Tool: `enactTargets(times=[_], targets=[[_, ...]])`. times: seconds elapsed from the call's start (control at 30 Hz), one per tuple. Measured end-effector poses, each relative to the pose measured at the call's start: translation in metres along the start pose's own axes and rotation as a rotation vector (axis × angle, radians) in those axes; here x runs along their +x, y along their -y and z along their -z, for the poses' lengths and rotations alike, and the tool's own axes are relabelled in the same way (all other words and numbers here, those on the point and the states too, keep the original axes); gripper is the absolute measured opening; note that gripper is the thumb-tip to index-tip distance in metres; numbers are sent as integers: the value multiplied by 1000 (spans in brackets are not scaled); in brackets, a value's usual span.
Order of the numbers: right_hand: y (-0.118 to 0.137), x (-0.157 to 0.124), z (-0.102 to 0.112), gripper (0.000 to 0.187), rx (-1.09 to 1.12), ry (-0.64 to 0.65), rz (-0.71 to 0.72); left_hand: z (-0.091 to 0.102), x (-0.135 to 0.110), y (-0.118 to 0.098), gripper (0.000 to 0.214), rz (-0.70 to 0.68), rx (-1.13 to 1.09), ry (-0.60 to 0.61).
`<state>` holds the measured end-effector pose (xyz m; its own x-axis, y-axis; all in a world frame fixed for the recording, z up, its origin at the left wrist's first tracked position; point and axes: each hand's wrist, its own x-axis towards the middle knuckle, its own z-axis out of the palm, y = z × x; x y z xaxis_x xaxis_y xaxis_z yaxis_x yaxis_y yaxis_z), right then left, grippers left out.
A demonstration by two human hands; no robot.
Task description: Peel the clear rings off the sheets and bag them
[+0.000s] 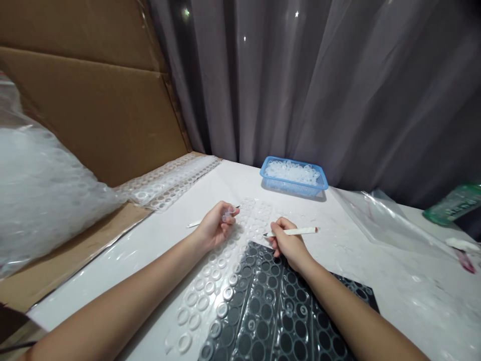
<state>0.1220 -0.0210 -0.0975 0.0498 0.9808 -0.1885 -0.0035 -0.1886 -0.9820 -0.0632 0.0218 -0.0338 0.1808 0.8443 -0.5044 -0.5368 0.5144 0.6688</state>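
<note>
My left hand (218, 224) is closed on small clear plastic pieces (228, 215), pinched at the fingertips above the table. Behind that hand a second white pen-like stick (194, 224) shows in part; I cannot tell whether it lies on the table or is held. My right hand (287, 240) grips a white pen-like tool (300, 231), its dark pointed tip facing left. Beneath and in front of both hands lies a black sheet (259, 301) with rows of dark circles under clear film. Along its left edge runs clear film with several whitish rings (203, 303).
A blue basket (295, 189) of small clear pieces stands at the back. On the left are a big bag of clear pieces (48, 195), cardboard (93, 110) and ringed strips (169, 183). Clear plastic bags (387, 220) and a green bottle (451, 204) lie right, before a grey curtain (281, 90).
</note>
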Motion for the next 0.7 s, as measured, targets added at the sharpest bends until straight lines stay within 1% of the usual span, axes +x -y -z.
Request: enactTargets(times=[0.1,0.23,0.43,0.57,0.7], targets=[[-1,-1,1,26,-15,11,4,4,3,-5,8,40,-21,9],[-1,-1,1,25,-24,25,3,7,3,-4,4,73,-28,47],[1,-2,1,26,-16,27,-6,7,2,-7,13,52,-64,99],[1,-3,1,26,-21,18,-7,6,4,-10,9,71,-122,106],[0,-3,-1,28,-96,-23,8,5,2,-11,31,98,-132,92]])
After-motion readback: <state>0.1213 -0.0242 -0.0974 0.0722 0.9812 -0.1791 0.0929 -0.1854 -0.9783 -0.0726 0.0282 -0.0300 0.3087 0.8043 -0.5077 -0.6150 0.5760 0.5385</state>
